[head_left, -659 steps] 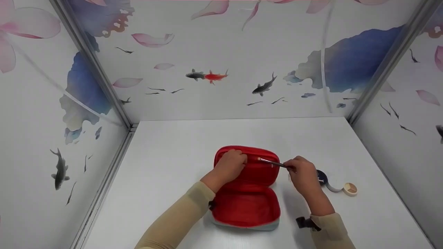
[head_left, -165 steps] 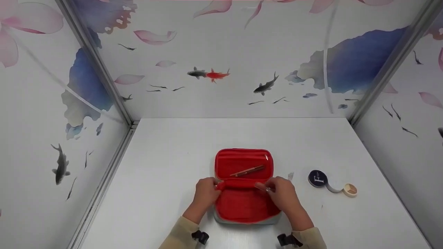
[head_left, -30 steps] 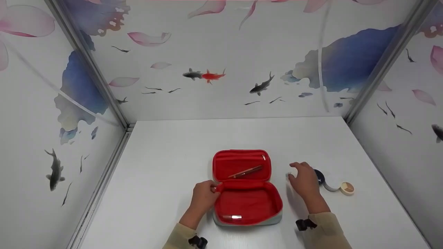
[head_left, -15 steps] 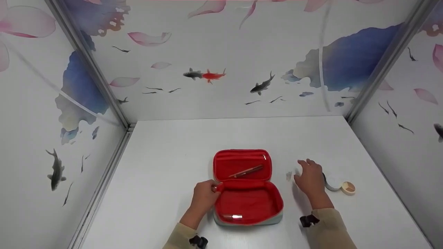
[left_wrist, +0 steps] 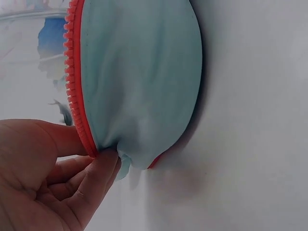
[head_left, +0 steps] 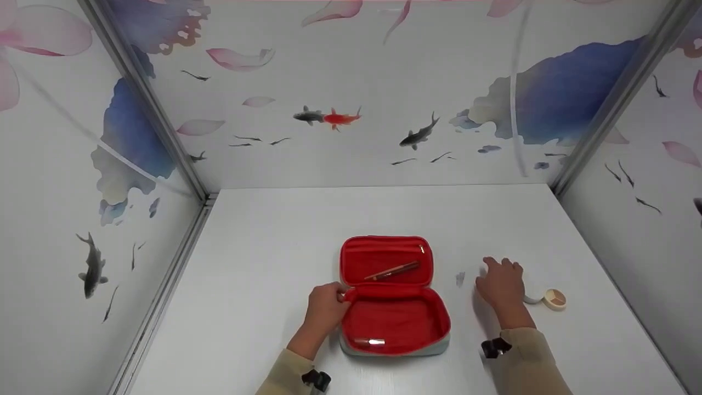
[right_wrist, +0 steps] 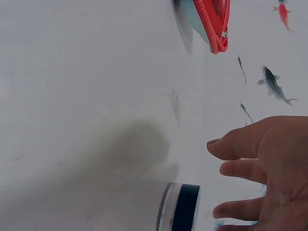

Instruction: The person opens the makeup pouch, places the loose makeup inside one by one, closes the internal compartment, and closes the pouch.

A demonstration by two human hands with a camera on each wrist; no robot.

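Head view, left hand (head_left: pixel 323 309): pinching soft zip pouch (head_left: pixel 395 321).
Right hand (head_left: pixel 502 285): wide, empty!
Navy-lidded tub (right_wrist: pixel 185 208) alongside: likely light, stiff; grip sides.

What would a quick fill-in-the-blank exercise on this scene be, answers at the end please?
Inside, the open pouch is coloured ____.
The left grip pinches the pouch's edge, while the right grip holds ____.
In the head view, the cream-rimmed disc lies to the ____ of the pouch.
Missing words: red; nothing; right.
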